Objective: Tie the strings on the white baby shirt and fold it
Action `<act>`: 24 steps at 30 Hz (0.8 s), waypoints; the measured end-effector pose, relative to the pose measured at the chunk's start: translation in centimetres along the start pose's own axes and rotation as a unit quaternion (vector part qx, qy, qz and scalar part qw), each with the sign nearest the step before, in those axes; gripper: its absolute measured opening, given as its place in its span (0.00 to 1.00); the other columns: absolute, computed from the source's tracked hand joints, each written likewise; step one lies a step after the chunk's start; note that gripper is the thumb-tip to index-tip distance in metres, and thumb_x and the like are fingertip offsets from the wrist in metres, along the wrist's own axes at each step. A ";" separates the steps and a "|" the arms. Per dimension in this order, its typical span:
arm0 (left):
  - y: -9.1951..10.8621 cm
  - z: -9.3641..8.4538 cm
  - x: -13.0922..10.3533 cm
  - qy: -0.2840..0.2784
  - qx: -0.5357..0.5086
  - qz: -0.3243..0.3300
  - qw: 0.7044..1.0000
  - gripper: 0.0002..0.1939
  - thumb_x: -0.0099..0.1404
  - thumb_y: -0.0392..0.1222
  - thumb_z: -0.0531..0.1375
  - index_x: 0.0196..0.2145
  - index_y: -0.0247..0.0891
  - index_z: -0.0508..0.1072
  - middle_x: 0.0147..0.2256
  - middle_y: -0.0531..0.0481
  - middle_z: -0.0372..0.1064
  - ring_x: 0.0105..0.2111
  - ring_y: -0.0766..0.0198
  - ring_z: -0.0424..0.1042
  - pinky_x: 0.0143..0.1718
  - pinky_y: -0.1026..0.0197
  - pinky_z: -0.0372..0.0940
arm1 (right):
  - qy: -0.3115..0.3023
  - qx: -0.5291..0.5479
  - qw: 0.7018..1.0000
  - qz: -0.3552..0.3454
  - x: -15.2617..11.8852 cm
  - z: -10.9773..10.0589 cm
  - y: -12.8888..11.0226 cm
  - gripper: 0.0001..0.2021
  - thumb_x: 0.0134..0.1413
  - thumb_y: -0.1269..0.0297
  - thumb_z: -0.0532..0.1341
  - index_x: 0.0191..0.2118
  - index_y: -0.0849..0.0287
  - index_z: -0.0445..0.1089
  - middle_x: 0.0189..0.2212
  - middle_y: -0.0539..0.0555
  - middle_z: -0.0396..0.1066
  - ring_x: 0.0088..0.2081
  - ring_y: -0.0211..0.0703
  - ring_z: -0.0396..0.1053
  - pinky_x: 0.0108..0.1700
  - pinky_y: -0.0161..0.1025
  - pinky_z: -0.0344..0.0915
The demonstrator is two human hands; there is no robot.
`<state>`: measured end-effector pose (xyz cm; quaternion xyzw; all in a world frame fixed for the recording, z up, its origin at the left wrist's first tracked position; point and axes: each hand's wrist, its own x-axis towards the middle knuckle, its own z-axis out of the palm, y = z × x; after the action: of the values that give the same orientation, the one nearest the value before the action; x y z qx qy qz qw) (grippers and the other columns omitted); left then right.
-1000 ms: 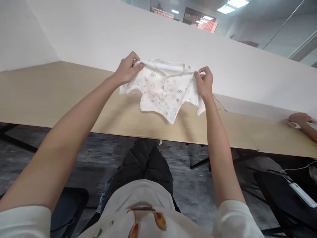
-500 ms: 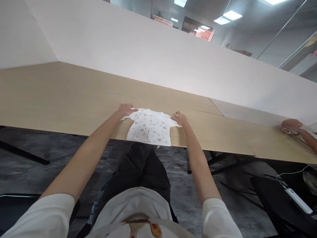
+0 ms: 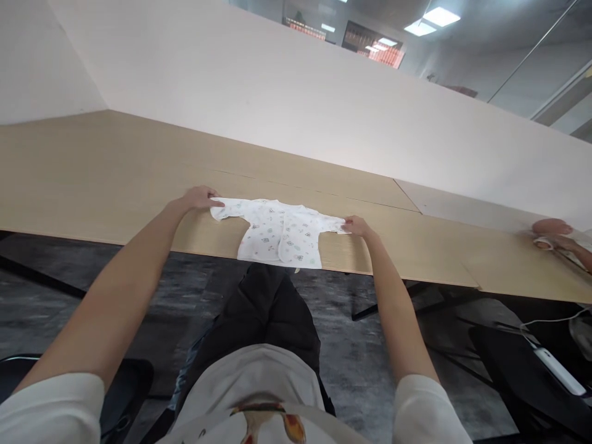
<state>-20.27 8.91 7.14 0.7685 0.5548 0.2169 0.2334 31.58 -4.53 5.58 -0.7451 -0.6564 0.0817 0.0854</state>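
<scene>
A small white baby shirt (image 3: 282, 231) with a scattered print lies spread on the wooden table (image 3: 129, 179), its hem along the near edge. Both sleeves stretch out sideways. My left hand (image 3: 202, 198) is closed with thumb and fingers on the end of the left-hand sleeve. At the other side, my right hand (image 3: 357, 226) pinches the cuff of the right-hand sleeve. The fingertips of both hands are partly hidden.
A white wall panel (image 3: 277, 98) runs along the table's back. Another person's hands (image 3: 555, 234) are over the table at far right. Below stand a black chair (image 3: 504, 364) with a white power strip (image 3: 559, 371) and another dark chair (image 3: 129, 394).
My hands have moved apart, from the upper sleeves out to the sleeve ends. Both sleeves now lie straighter and wider. The shirt's body has stayed in place.
</scene>
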 end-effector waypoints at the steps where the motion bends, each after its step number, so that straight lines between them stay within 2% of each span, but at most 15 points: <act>1: 0.1 -0.1 -0.1 0.000 0.009 -0.008 1.000 0.36 0.25 0.82 0.58 0.20 0.49 0.71 0.17 0.54 0.63 0.42 0.53 0.68 0.50 0.48 0.57 | -0.007 -0.028 1.000 0.004 0.1 0.2 -0.3 0.12 0.53 0.64 0.62 0.40 0.64 0.78 0.39 0.58 0.79 0.39 0.46 0.73 0.40 0.35 0.65; 5: 0.2 0.0 -0.5 0.023 0.088 -0.080 0.993 0.37 0.23 0.83 0.54 0.19 0.49 0.69 0.20 0.52 0.68 0.47 0.48 0.67 0.50 0.45 0.54 | 0.008 -0.099 0.995 0.032 0.2 1.1 -0.8 0.15 0.58 0.65 0.58 0.43 0.65 0.79 0.44 0.63 0.78 0.44 0.49 0.74 0.44 0.36 0.64; 8: -0.1 0.7 -0.9 0.050 0.115 -0.087 0.988 0.37 0.26 0.83 0.53 0.20 0.48 0.70 0.24 0.49 0.71 0.51 0.44 0.66 0.52 0.41 0.51 | 0.020 -0.107 0.991 0.080 -0.4 1.6 -0.8 0.18 0.63 0.64 0.53 0.47 0.64 0.77 0.50 0.66 0.75 0.50 0.52 0.73 0.50 0.39 0.64; 11: -0.8 1.3 -1.0 0.084 0.127 -0.072 0.986 0.39 0.35 0.83 0.51 0.25 0.46 0.74 0.31 0.46 0.75 0.54 0.42 0.63 0.54 0.38 0.49 | 0.022 -0.104 0.987 0.117 -1.3 2.2 -1.0 0.21 0.66 0.64 0.48 0.51 0.65 0.75 0.55 0.69 0.70 0.55 0.56 0.69 0.55 0.46 0.63; 14: -1.7 1.8 -0.5 0.111 0.185 -0.108 0.971 0.38 0.46 0.79 0.53 0.28 0.38 0.74 0.37 0.39 0.75 0.54 0.39 0.63 0.54 0.39 0.53 | 0.039 -0.101 0.986 0.125 -2.0 2.9 -1.5 0.23 0.68 0.66 0.44 0.54 0.67 0.72 0.57 0.70 0.68 0.59 0.59 0.65 0.59 0.53 0.59; 16: -2.4 1.8 -0.1 0.108 0.208 -0.151 0.960 0.34 0.53 0.73 0.55 0.29 0.34 0.72 0.36 0.37 0.75 0.52 0.40 0.66 0.51 0.44 0.59 | 0.051 -0.098 0.985 0.131 -2.3 3.2 -1.8 0.24 0.67 0.67 0.43 0.55 0.67 0.71 0.57 0.71 0.68 0.60 0.60 0.64 0.60 0.55 0.58; 19: -3.2 1.6 0.1 0.101 0.171 -0.201 0.959 0.28 0.59 0.66 0.57 0.31 0.34 0.70 0.33 0.41 0.74 0.45 0.47 0.70 0.43 0.54 0.64 | 0.050 -0.095 0.984 0.141 -2.3 3.4 -1.8 0.24 0.67 0.68 0.43 0.56 0.66 0.71 0.57 0.71 0.68 0.60 0.61 0.63 0.60 0.57 0.58; 21: -3.6 1.4 0.0 0.123 0.147 -0.217 0.957 0.25 0.61 0.64 0.58 0.32 0.35 0.69 0.34 0.43 0.74 0.42 0.50 0.71 0.41 0.56 0.64 | 0.050 -0.092 0.983 0.151 -2.2 3.4 -1.6 0.23 0.66 0.69 0.43 0.56 0.66 0.70 0.57 0.70 0.69 0.60 0.61 0.63 0.60 0.57 0.57; 24: -3.6 1.3 0.2 0.166 0.109 -0.210 0.957 0.23 0.61 0.60 0.61 0.37 0.36 0.69 0.36 0.45 0.74 0.43 0.53 0.70 0.43 0.54 0.63 | 0.041 -0.078 0.981 0.173 -1.8 2.8 -1.5 0.23 0.65 0.71 0.45 0.57 0.68 0.70 0.57 0.69 0.68 0.61 0.62 0.63 0.61 0.58 0.57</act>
<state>-22.14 9.94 4.00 0.6088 0.7548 0.2257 0.0931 29.29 -6.04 3.24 -0.8543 -0.5183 0.0133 0.0382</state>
